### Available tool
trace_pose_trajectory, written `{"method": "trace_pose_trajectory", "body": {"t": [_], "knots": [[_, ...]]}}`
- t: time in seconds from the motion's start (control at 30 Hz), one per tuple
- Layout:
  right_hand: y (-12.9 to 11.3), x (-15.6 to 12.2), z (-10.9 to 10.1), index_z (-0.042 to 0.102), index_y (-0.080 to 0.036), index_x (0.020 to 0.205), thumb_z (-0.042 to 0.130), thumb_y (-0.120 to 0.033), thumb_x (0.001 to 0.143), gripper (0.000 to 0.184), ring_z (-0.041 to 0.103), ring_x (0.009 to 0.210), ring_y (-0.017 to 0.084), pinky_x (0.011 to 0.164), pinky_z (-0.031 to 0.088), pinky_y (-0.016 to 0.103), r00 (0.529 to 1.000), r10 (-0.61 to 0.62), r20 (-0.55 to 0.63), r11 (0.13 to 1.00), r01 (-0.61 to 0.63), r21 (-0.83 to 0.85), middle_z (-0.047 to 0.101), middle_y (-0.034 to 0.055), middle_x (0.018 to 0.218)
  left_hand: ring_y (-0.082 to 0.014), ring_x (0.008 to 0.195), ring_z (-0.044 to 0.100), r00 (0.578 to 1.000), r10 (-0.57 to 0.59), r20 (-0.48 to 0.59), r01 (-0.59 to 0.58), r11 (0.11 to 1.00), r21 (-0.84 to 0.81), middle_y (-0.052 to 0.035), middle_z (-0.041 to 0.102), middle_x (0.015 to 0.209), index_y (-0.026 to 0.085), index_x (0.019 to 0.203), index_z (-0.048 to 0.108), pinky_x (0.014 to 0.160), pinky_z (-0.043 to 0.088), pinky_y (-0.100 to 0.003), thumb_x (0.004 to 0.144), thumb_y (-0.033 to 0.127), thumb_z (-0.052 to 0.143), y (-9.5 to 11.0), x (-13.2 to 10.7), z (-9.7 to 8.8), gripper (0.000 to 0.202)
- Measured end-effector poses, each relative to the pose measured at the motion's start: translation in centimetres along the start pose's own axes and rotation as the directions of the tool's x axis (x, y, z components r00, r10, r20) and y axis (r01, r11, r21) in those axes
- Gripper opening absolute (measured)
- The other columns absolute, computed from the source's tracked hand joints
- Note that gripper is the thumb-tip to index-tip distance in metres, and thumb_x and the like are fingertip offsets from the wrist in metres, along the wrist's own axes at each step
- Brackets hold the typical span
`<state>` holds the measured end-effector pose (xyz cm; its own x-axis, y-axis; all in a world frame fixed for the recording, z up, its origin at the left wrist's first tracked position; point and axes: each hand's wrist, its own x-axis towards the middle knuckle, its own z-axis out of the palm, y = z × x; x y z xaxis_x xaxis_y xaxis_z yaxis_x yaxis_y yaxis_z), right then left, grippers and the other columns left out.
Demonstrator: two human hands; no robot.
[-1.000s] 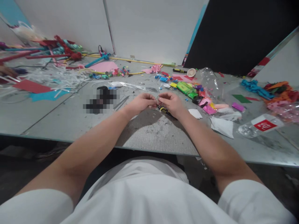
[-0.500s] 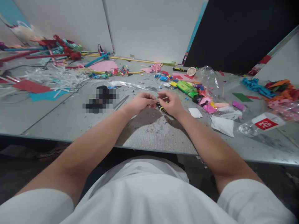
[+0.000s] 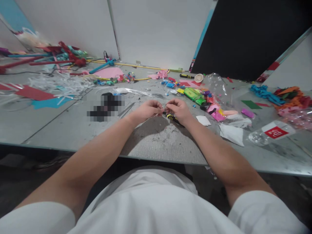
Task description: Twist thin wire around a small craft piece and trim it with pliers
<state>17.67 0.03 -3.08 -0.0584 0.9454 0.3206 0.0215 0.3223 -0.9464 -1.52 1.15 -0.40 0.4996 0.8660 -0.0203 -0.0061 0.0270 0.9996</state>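
My left hand [image 3: 147, 110] and my right hand [image 3: 178, 109] meet above the middle of the grey table [image 3: 73, 126], fingertips pinched together on a tiny object too small to make out. Just under my right hand lies a black and yellow tool [image 3: 173, 118] on the table top. Both forearms reach forward from my white shirt.
Coloured paper scraps and a green packet [image 3: 193, 94] lie right of my hands, with white paper pieces [image 3: 231, 134] and a plastic bottle with a red label [image 3: 270, 133]. Shredded white paper [image 3: 60, 83] and red and blue sheets [image 3: 36, 96] are at the left. White walls stand behind.
My hands stay pinched together in the same spot; the right fingers have shifted slightly. The view has tilted down a little.
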Motion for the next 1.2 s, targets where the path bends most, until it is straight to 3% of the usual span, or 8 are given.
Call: {"method": "trace_pose_trajectory", "body": {"t": [0.27, 0.47, 0.7, 0.9, 1.03, 1.2], "knots": [[-0.1, -0.1, -0.1, 0.066, -0.023, 0.081, 0.083, -0.047, 0.074, 0.03, 0.068, 0.064, 0.016, 0.07, 0.06, 0.035, 1.0, 0.024, 0.017, 1.0, -0.024, -0.001, 0.073, 0.0008, 0.071, -0.0085, 0.056, 0.062, 1.0, 0.012, -0.024, -0.01, 0.998, 0.059, 0.0013, 0.065, 0.062, 0.014, 0.076, 0.064, 0.057, 0.038, -0.022, 0.089, -0.002, 0.071, 0.3, -0.2, 0.2, 0.022], [-0.3, -0.1, -0.9, 0.071, -0.023, 0.081, 0.087, -0.036, 0.07, 0.024, 0.069, 0.068, 0.017, 0.071, 0.058, 0.034, 0.997, -0.063, 0.048, 0.987, 0.069, -0.144, 0.074, 0.0004, 0.074, -0.0083, 0.052, 0.058, 1.0, 0.015, -0.024, -0.014, 0.998, 0.06, 0.0016, 0.064, 0.059, 0.015, 0.075, 0.063, 0.057, 0.036, -0.023, 0.086, -0.001, 0.076, 0.3, -0.1, 0.2, 0.024], [-0.1, -0.1, -1.5, 0.071, -0.023, 0.082, 0.084, -0.046, 0.077, 0.026, 0.072, 0.072, 0.021, 0.07, 0.06, 0.037, 0.989, -0.121, 0.084, 0.96, 0.138, -0.244, 0.076, 0.0036, 0.073, -0.0109, 0.058, 0.063, 1.0, 0.003, -0.008, -0.002, 1.0, 0.028, 0.0008, 0.064, 0.06, 0.016, 0.074, 0.062, 0.062, 0.043, -0.024, 0.086, -0.002, 0.072, 0.5, -0.2, 0.3, 0.024], [-1.5, -0.8, -1.8, 0.074, -0.021, 0.076, 0.076, -0.031, 0.081, 0.011, 0.066, 0.068, 0.019, 0.068, 0.052, 0.035, 0.958, -0.25, 0.142, 0.785, 0.286, -0.55, 0.075, 0.0039, 0.072, -0.0106, 0.056, 0.062, 1.0, -0.012, -0.011, 0.012, 0.998, 0.059, 0.0012, 0.061, 0.059, 0.015, 0.071, 0.062, 0.064, 0.046, -0.026, 0.087, -0.005, 0.069, 0.7, -0.4, 0.5, 0.026], [-1.9, -0.9, -1.8, 0.07, -0.021, 0.071, 0.071, -0.025, 0.08, 0.01, 0.063, 0.064, 0.019, 0.065, 0.048, 0.034, 0.934, -0.302, 0.192, 0.71, 0.355, -0.609, 0.073, 0.0031, 0.069, -0.0108, 0.058, 0.063, 1.0, -0.013, -0.013, 0.014, 0.996, 0.088, 0.0004, 0.062, 0.06, 0.014, 0.071, 0.063, 0.066, 0.048, -0.027, 0.086, -0.006, 0.07, 0.9, -0.6, 0.7, 0.026], [-1.6, -0.9, -1.6, 0.065, -0.022, 0.066, 0.069, -0.023, 0.079, 0.013, 0.06, 0.063, 0.018, 0.064, 0.045, 0.033, 0.921, -0.345, 0.182, 0.683, 0.379, -0.625, 0.071, 0.0021, 0.066, -0.0097, 0.058, 0.062, 1.0, -0.003, -0.021, 0.004, 0.995, 0.096, 0.001, 0.063, 0.06, 0.014, 0.071, 0.064, 0.065, 0.047, -0.025, 0.084, -0.006, 0.074, 0.7, -0.6, 0.9, 0.025]]}}
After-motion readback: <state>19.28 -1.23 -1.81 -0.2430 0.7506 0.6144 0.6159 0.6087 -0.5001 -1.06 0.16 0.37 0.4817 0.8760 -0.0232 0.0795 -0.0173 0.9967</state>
